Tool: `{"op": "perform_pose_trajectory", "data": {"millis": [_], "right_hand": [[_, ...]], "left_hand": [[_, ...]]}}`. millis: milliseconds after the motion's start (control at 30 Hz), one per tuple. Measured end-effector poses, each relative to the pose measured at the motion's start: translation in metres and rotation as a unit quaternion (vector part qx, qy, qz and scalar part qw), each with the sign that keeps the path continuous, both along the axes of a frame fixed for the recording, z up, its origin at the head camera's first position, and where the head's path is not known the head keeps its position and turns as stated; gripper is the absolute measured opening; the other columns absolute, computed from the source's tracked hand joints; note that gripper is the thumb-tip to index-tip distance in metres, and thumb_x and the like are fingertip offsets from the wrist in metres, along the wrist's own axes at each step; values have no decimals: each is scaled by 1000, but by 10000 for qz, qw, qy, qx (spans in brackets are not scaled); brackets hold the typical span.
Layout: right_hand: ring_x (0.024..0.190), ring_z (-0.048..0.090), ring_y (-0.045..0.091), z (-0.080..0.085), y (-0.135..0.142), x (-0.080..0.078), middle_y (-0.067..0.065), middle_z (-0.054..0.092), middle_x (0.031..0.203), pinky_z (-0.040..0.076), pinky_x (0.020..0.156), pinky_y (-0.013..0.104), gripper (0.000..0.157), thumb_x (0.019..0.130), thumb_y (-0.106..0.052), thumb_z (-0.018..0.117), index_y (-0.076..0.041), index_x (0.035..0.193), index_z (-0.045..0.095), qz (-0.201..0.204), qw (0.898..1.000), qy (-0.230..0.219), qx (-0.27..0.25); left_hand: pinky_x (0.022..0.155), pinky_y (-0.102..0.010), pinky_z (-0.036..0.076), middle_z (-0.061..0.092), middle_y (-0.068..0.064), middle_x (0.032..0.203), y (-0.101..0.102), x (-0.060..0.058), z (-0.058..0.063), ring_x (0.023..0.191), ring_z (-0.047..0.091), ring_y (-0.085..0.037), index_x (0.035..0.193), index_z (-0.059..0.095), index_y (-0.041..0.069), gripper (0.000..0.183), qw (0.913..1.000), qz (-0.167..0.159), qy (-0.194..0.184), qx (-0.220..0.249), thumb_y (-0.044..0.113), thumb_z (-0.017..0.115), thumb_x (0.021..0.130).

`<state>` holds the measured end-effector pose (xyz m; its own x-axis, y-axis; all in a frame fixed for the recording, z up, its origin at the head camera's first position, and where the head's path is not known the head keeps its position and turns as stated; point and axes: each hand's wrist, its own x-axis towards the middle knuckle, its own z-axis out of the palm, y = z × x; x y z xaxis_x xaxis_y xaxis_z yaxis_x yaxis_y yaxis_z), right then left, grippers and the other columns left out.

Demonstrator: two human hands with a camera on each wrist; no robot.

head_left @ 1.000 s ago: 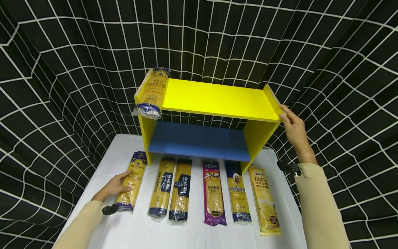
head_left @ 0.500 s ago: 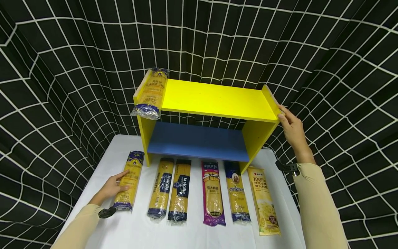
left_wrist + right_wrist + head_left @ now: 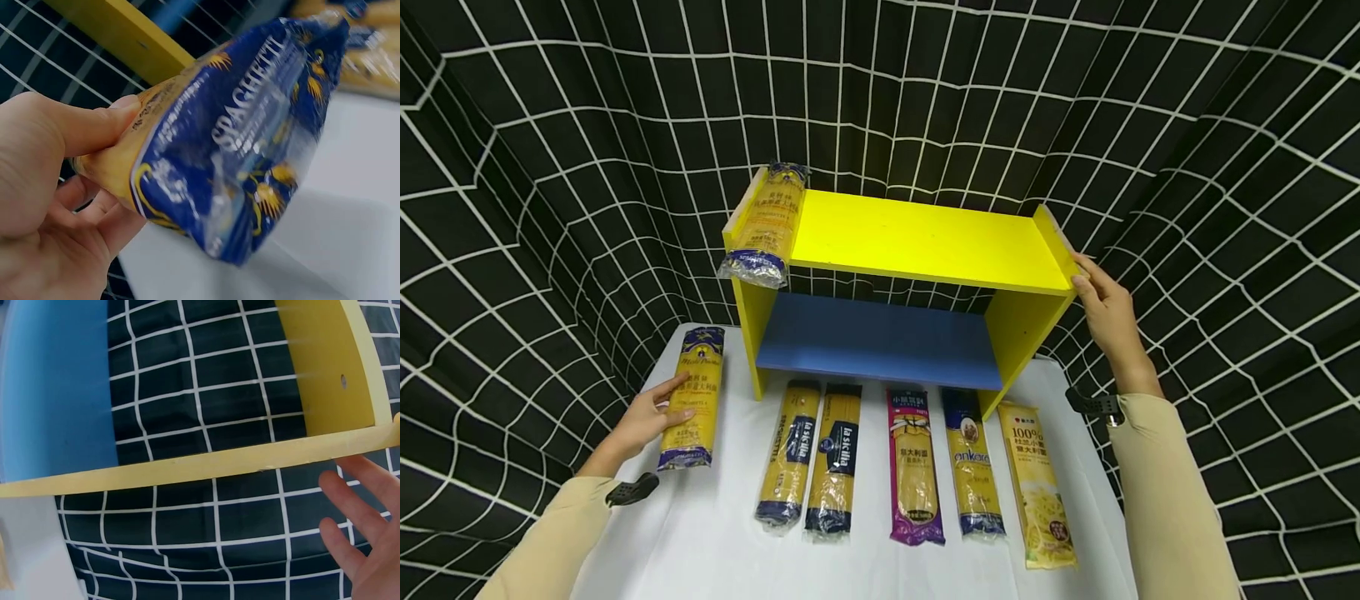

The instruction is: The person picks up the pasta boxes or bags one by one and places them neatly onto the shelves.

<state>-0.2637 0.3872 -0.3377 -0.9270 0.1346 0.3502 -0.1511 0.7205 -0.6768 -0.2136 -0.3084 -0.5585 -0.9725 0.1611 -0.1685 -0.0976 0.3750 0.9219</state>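
Note:
In the head view my left hand [image 3: 651, 419] grips a yellow-and-blue spaghetti pack [image 3: 698, 392], lifted off the table left of the shelf. The left wrist view shows the thumb on one side of this spaghetti pack [image 3: 250, 137] and fingers behind it, its blue "SPAGHETTI" end tilted towards the camera. My right hand [image 3: 1108, 312] holds the upper right side panel of a yellow shelf [image 3: 917, 237] with a blue lower board [image 3: 880, 333]. In the right wrist view that hand [image 3: 369, 519] has several fingers spread along the panel's outer side; the thumb is mostly out of frame.
A similar spaghetti pack [image 3: 767, 221] lies at the top board's left end. On the white table [image 3: 730, 550] in front are two la sicilia packs [image 3: 788, 454] [image 3: 835, 458], a purple pasta pack [image 3: 916, 467], an ankara pack [image 3: 973, 467] and a pale yellow pack [image 3: 1037, 487]. Black gridded cloth [image 3: 895, 100] surrounds everything.
My left hand has raised the spaghetti pack from the table and shifted it left and away from me. The right hand stays at the shelf's side; the other packs have not moved.

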Motion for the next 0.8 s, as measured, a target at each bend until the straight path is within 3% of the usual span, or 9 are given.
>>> {"op": "perform_pose_trajectory", "data": {"millis": [200, 333, 467, 567, 800], "right_hand": [[110, 50, -8, 0, -1, 0, 11, 51, 149, 43, 108, 52, 44, 103, -47, 42, -48, 147, 39, 47, 9999, 108, 0], [108, 49, -11, 0, 0, 0, 11, 51, 149, 44, 108, 50, 43, 104, -46, 42, -48, 147, 39, 51, 9999, 136, 51], [108, 49, -10, 0, 0, 0, 10, 51, 150, 44, 108, 51, 44, 103, -46, 42, -48, 147, 39, 62, 9999, 134, 43], [109, 50, -9, -1, 1, 0, 10, 51, 150, 44, 108, 52, 44, 103, -47, 42, -49, 147, 38, 57, 9999, 111, 37], [106, 49, -11, -1, 1, 1, 12, 52, 148, 45, 107, 51, 44, 103, -47, 42, -49, 147, 38, 45, 9999, 142, 77]], "left_hand": [[76, -20, 56, 26, -36, 154, -5, -7, 50, 88, 60, 12, 159, 12, 6, 84, 9995, 65, 295, 97, 17, 66, 96], [78, -19, 56, 32, -34, 152, -6, -11, 89, 91, 59, 14, 158, 10, 3, 81, 9987, 44, 491, 138, 18, 62, 98], [77, -20, 57, 49, -8, 135, -8, -15, 129, 93, 62, 10, 159, 11, 4, 81, 9978, 35, 597, 285, 21, 62, 98], [75, -20, 57, 49, 14, 120, -8, -18, 159, 92, 64, 6, 159, 12, 8, 82, 9968, 77, 560, 568, 20, 64, 97], [74, -20, 58, 51, 19, 113, 2, -24, 227, 89, 66, 4, 160, 15, 19, 83, 9958, 362, 382, 745, 29, 65, 95]]}}
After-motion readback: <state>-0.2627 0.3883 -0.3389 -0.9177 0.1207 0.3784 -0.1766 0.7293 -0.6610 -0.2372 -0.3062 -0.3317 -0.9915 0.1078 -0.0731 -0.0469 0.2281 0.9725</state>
